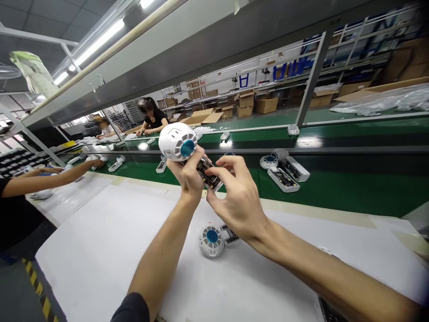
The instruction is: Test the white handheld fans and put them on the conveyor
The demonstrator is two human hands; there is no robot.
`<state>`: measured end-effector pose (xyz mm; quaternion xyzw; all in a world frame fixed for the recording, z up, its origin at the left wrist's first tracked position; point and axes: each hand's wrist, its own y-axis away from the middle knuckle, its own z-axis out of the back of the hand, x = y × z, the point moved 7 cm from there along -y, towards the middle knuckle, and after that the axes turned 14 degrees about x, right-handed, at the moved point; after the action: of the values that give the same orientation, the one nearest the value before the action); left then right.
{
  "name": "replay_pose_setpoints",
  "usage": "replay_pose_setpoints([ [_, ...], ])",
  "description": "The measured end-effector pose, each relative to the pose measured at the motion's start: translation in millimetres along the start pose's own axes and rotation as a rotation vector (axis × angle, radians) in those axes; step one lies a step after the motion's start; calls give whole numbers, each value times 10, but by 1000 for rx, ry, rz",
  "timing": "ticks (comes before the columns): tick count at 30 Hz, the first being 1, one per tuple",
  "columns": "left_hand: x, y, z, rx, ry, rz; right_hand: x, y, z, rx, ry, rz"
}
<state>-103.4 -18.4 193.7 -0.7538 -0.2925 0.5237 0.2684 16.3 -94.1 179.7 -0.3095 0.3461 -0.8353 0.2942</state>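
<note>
Head view. Your left hand (189, 176) is closed around a white fan (177, 141) just below its round top and holds it in the air above the white table (100, 250), tilted up and to the left. Your right hand (236, 197) pinches the exposed board (209, 173) in the fan's open lower half between thumb and forefinger. The round top overhangs your grip, so if the left hand loosens the fan would probably tip and drop onto the second fan (211, 241) lying below. Hard fingertip pressure could bend or unseat the bare board. The green belt (351, 192) carrying more units (284, 175) lies just beyond, and a co-worker's arm (50, 178) is well apart at left.
</note>
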Motion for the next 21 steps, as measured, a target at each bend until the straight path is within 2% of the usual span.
replay_pose_setpoints([
  [6, -56, 25, -24, 16, -29, -34, -32, -50, -25, 39, -148, -44],
  [10, -95, 39, -58, 25, -24, -55, -36, -36, 0, -1, -208, -80],
  [16, -132, 66, -86, 23, -102, -72, 2, -27, 29, -65, -141, -56],
  [21, -172, 60, -67, 1, -63, -114, 74, -51, 61, -90, -36, -18],
])
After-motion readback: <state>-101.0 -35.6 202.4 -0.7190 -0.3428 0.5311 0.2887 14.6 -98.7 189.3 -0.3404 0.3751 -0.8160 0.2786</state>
